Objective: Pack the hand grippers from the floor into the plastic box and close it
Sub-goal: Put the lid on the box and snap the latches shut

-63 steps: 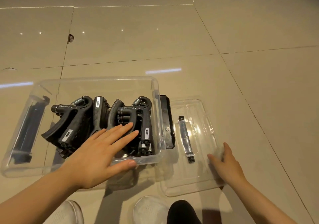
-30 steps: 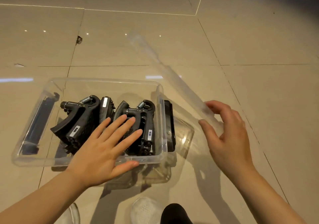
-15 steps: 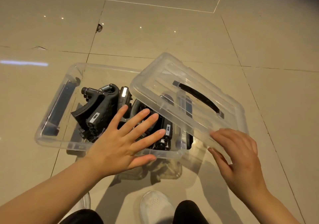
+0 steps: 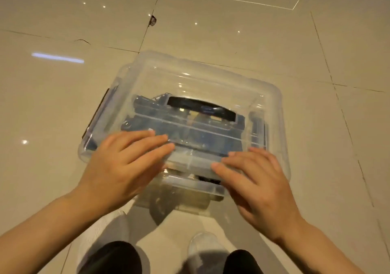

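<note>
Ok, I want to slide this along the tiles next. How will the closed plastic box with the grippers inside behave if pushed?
The plastic box probably glides easily: the floor looks glossy. Low and wide, it seems unlikely to tip. The hand grippers fill only part, so they may shift.

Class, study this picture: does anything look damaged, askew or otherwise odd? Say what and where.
The floor tile has a chipped spot at a joint beyond the box, with a hairline crack left of it. The lid sits on the box under both hands; whether it is fully seated cannot be told.
</note>
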